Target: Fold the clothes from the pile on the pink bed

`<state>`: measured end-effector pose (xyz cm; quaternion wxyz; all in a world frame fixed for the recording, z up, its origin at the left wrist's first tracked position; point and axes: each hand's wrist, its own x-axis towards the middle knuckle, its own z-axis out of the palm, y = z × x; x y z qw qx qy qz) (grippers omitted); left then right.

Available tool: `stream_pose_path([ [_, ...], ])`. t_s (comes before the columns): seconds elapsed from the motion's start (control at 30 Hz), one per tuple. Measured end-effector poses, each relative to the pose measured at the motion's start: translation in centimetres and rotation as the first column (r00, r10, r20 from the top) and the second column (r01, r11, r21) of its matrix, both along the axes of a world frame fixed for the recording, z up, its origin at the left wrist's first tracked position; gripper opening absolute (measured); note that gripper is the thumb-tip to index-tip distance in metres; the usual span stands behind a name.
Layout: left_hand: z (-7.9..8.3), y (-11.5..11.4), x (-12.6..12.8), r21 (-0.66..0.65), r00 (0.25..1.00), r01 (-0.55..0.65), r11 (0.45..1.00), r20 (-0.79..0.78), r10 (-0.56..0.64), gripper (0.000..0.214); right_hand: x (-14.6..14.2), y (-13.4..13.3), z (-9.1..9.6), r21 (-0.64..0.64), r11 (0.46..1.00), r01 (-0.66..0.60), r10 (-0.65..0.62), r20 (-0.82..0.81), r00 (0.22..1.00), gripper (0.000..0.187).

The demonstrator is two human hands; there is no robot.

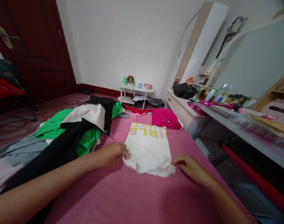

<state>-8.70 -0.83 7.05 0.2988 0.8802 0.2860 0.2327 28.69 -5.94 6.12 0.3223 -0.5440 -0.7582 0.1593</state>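
A white T-shirt (149, 149) with yellow and pink lettering lies on the pink bed cover (132, 199), its sides turned in so that it forms a narrow panel. My left hand (116, 153) pinches its near left corner. At the near right corner, my right hand (186, 165) has its fingers closed on the edge of the cloth. The near edge is rumpled and looks slightly lifted. Just beyond the shirt sits a folded bright pink garment (166, 118).
A loose heap of clothes, with a black garment (69, 146) and a green one (54, 124), covers the left side. On the right stands a dressing table (186, 109) crowded with bottles and bags. A small white table (134, 88) is against the far wall.
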Motion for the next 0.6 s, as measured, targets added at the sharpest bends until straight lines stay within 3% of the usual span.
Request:
stream_pose_path([
  [0.1,-1.6,-0.6,-0.7,-0.088,0.995,0.022,0.996,-0.099,-0.031,0.04,0.6,-0.2,-0.9,-0.116,0.993,-0.01,0.009,-0.009,1.0,0.034],
  [0.2,-0.6,0.8,0.5,-0.034,0.978,-0.123,0.992,-0.173,0.116,0.035,-1.0,1.5,0.7,0.005,0.992,0.129,-0.129,-0.003,0.992,0.03],
  [0.27,0.0,1.9,2.4,0.062,0.963,-0.23,0.971,-0.126,0.236,0.035,-3.2,3.1,1.3,0.058,0.992,0.108,-0.109,0.024,0.994,0.029],
  [0.33,-0.4,2.6,4.8,0.147,0.955,-0.285,0.947,-0.043,0.294,0.034,-5.7,4.4,0.6,0.116,0.992,0.047,-0.056,0.082,0.995,0.032],
  [0.47,-4.0,2.8,8.3,0.241,0.935,-0.316,0.917,-0.087,0.345,0.054,-9.4,5.2,-3.2,0.138,0.989,0.054,-0.096,0.317,0.944,0.049],
  [0.6,-7.0,2.7,8.8,0.283,0.898,-0.326,0.902,-0.206,0.389,0.06,-10.0,4.8,-5.4,0.075,0.993,0.086,-0.11,0.434,0.894,0.05],
])
